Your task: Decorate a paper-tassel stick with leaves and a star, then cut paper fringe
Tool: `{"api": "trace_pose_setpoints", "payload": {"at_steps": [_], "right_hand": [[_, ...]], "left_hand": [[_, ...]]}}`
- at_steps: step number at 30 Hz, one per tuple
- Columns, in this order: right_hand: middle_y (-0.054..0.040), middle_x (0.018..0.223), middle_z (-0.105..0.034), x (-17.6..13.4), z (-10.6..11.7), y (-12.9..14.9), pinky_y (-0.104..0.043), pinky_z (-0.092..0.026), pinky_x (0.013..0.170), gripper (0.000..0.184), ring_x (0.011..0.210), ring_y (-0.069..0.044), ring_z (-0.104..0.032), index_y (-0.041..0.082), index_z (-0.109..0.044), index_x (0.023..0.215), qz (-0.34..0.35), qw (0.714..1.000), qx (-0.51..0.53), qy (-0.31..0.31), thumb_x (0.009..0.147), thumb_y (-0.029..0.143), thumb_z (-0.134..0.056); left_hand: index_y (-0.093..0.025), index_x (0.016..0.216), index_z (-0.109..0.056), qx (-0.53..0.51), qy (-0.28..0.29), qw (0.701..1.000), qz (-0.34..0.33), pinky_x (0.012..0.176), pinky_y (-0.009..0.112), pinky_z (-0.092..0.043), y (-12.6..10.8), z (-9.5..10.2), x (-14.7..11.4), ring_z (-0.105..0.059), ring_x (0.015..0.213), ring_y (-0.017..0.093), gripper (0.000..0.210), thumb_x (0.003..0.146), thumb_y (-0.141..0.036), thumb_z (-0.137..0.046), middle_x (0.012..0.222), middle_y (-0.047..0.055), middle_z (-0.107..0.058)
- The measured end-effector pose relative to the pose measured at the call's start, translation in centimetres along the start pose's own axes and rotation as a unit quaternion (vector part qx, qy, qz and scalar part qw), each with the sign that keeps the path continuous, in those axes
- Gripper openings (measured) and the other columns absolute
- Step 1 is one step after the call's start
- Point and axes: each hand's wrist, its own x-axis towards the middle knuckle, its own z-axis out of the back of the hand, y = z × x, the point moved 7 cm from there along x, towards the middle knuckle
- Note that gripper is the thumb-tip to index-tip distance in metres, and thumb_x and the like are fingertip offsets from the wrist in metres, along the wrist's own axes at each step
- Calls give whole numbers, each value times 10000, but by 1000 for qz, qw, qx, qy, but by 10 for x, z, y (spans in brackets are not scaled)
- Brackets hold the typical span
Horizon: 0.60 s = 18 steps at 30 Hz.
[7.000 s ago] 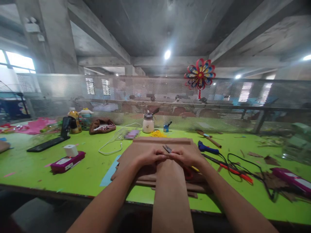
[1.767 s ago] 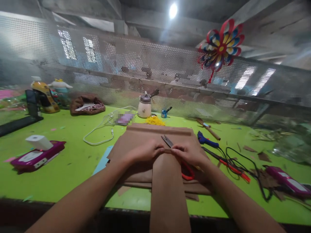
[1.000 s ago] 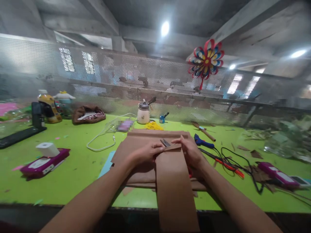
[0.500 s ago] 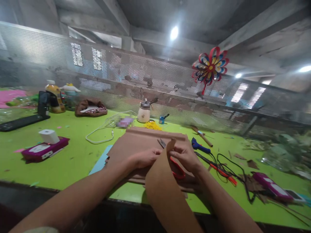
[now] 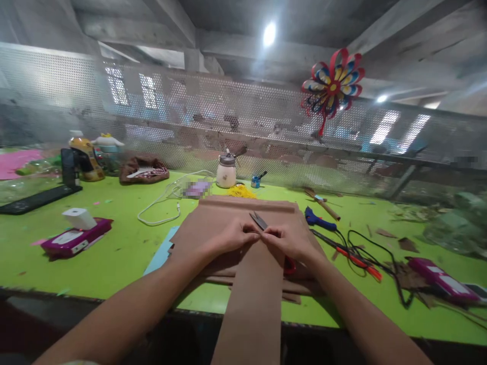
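A long strip of brown paper (image 5: pixel 255 294) runs from my fingers down past the table's front edge. My left hand (image 5: pixel 240 234) pinches its far end on the left. On the right of that same end, my right hand (image 5: pixel 283 239) is closed on it, the fingertips of both hands almost meeting. Beneath lies a stack of brown paper sheets (image 5: pixel 216 215). Scissors (image 5: pixel 259 220) rest on the stack, blades pointing away to the left; the strip and my right hand hide their middle, and part of a red handle shows.
To the right lie a blue glue gun (image 5: pixel 319 219), an orange-handled tool (image 5: pixel 357 262) and a purple box (image 5: pixel 437 278) among black cords and scraps. Left are another purple box (image 5: pixel 76 238) and a white cable (image 5: pixel 158 223). A jug-like bottle (image 5: pixel 227 172) stands behind the stack.
The strip's far end has come down toward the stack, and the strip, twisted before, now hangs straight and flatter. My hands have drawn closer together at its end.
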Motion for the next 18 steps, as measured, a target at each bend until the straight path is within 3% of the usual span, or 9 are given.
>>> {"api": "trace_pose_setpoints", "payload": {"at_steps": [4, 10, 12, 15, 18], "right_hand": [[-26, 819, -670, 0, 9, -12, -247, -429, 649, 240, 734, -154, -575, 175, -691, 927, -1, 998, 57, -27, 760, 289, -562], [17, 545, -581, -1, 4, -33, -227, -394, 465, 346, 468, -103, -490, 141, -644, 1079, -40, 988, 149, 4, 766, 246, -542], [3, 612, -618, 0, 8, -26, -228, -417, 505, 307, 526, -110, -525, 165, -662, 1041, -13, 992, 126, -18, 764, 209, -537], [-26, 837, -676, -2, 15, -3, -256, -459, 691, 263, 762, -145, -593, 204, -693, 947, 77, 994, 40, -61, 747, 128, -541], [-28, 899, -676, -6, 14, 15, -274, -457, 759, 289, 832, -151, -597, 221, -684, 959, 139, 986, -14, -91, 759, 84, -527]], "left_hand": [[-96, 813, -679, -8, -36, 999, 13, 605, 220, -406, 6, 8, 3, -529, 631, 120, 184, 716, -215, -578, 695, 26, -632], [-111, 799, -674, 28, -53, 998, 7, 601, 218, -418, 3, 12, 3, -537, 628, 121, 158, 704, -154, -555, 669, 16, -628], [-105, 823, -675, 54, -52, 997, -1, 613, 220, -422, -3, 13, 1, -547, 652, 129, 183, 716, -162, -538, 705, 28, -640], [-95, 834, -679, 113, -31, 993, -14, 619, 222, -410, -13, 13, -2, -551, 670, 140, 243, 773, -253, -504, 725, 39, -646], [-101, 777, -675, 182, -20, 983, -19, 584, 222, -374, -15, 13, -2, -511, 615, 130, 379, 853, -337, -388, 665, 26, -616]]}}
